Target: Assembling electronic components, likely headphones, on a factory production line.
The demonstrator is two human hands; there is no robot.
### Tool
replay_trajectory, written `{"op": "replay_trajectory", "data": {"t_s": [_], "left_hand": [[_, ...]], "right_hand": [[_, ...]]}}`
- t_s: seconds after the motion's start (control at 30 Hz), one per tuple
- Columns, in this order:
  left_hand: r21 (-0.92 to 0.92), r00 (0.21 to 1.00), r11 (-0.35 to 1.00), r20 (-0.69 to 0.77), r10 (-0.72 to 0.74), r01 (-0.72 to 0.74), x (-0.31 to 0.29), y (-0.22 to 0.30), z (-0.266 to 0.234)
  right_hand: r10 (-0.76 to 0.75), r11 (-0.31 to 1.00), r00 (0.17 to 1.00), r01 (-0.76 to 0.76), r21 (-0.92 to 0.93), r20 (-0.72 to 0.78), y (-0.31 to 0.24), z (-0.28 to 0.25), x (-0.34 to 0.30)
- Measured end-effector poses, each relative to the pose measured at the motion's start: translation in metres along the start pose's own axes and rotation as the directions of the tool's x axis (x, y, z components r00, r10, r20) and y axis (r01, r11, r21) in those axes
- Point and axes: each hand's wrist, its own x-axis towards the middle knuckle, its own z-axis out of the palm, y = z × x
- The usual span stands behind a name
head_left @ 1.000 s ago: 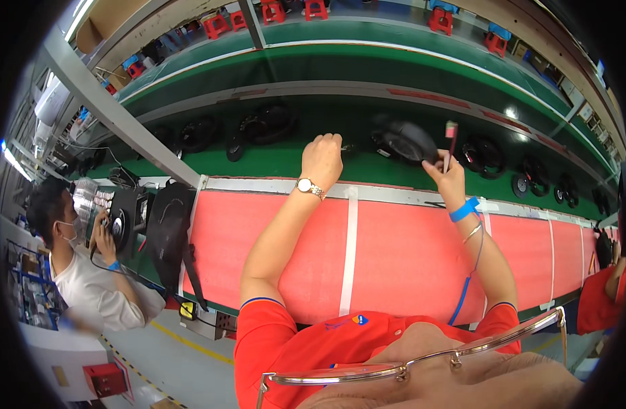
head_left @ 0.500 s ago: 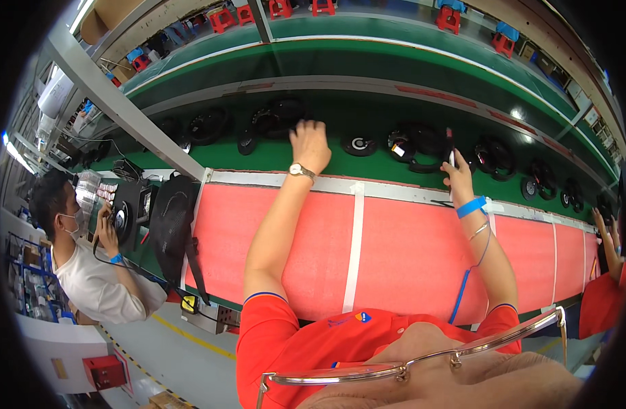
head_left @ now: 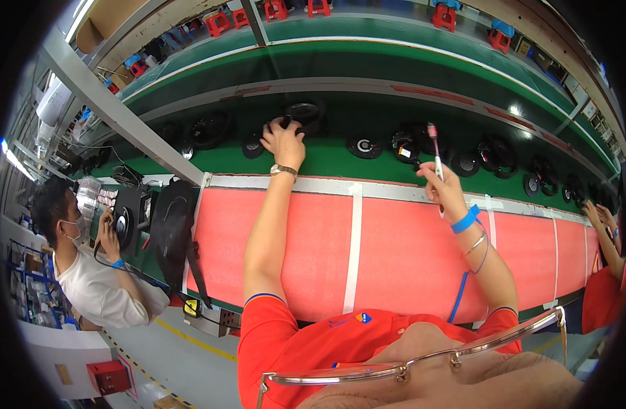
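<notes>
My left hand (head_left: 283,144), with a watch on its wrist, has its fingers curled on the near edge of a black ring-shaped part (head_left: 304,112) on the green conveyor belt (head_left: 330,151). The fingertips partly cover the part, so the exact grip is hard to see. A small black disc (head_left: 252,145) lies just left of that hand. My right hand (head_left: 444,189) is closed round a white toothbrush (head_left: 435,146), its reddish bristle head pointing up and away. Beyond the brush sits another black ring-shaped part (head_left: 407,142) with a small white label. A blue band circles my right wrist.
A black disc with a light ring (head_left: 364,146) and several black parts (head_left: 497,157) line the belt. Nearer me is a pink-covered bench (head_left: 401,252) with white tape. A grey post (head_left: 122,102) and black bag (head_left: 173,232) stand left. Co-workers (head_left: 98,266) are at both sides.
My left hand has moved left and down onto the black part, which now lies farther right. My right hand has drawn left and nearer, bringing the toothbrush clear of the parts.
</notes>
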Motion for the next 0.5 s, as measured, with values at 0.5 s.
{"op": "replay_trajectory", "data": {"t_s": [0.5], "left_hand": [[-0.332, 0.926, 0.887, 0.084, 0.368, -0.322, -0.074, 0.138, -0.048]], "right_hand": [[0.274, 0.885, 0.936, -0.335, 0.324, 0.220, -0.001, 0.045, 0.059]]}}
